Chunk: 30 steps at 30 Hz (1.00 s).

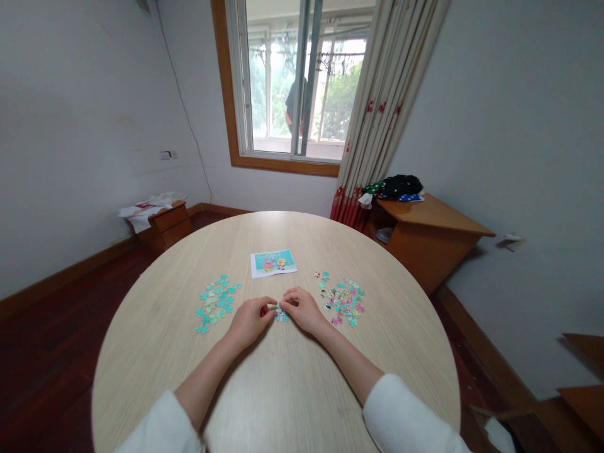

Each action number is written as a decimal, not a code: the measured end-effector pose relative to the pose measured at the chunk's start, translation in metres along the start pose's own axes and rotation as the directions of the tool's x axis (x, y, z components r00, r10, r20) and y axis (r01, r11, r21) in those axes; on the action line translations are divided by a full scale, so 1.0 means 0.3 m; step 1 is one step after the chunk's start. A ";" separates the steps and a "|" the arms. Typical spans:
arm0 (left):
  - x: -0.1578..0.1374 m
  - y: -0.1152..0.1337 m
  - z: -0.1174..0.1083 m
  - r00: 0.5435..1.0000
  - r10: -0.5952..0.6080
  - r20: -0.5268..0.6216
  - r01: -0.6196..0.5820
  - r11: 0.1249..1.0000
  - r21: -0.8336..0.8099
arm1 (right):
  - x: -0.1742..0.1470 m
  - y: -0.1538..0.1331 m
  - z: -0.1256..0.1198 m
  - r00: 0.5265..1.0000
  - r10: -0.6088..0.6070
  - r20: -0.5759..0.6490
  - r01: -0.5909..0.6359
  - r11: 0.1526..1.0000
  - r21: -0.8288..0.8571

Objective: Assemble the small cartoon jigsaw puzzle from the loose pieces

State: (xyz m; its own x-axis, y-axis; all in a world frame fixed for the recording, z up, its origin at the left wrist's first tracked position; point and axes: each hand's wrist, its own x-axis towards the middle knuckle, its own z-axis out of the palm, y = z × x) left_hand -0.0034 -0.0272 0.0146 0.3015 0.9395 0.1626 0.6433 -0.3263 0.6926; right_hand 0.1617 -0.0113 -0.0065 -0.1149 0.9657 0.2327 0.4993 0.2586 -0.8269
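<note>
On the round desk (283, 402), head view: left hand (250, 322) and right hand (306, 311) nearly meet, fingers (293, 293) curled at a small puzzle cluster (282, 317); whether either grips a piece, cannot tell. Teal pieces (228, 308) lie left, mixed-colour pieces (346, 302) right, picture card (274, 263) beyond.

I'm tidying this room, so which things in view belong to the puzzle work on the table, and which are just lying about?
Belong to the work:
centre puzzle pieces at the left hand and right hand
left pile
right pile
picture sheet

Apparently just lying about:
dark cloth heap on the desk
white clutter on the low cabinet
</note>
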 end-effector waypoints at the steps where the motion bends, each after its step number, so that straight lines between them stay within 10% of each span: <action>1: 0.000 0.000 0.000 1.000 0.002 -0.001 -0.002 1.000 -0.002 | 0.000 -0.001 0.000 1.000 0.001 0.000 -0.001 1.000 -0.003; 30: -0.001 -0.001 0.004 1.000 -0.024 0.016 0.023 1.000 0.021 | -0.008 -0.009 0.002 1.000 -0.008 -0.019 0.007 0.997 -0.080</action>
State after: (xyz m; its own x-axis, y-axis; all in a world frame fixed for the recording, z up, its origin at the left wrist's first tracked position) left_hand -0.0028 -0.0274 0.0135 0.2975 0.9451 0.1350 0.6650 -0.3066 0.6810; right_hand 0.1600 -0.0143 -0.0051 -0.1024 0.9630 0.2493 0.5655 0.2625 -0.7818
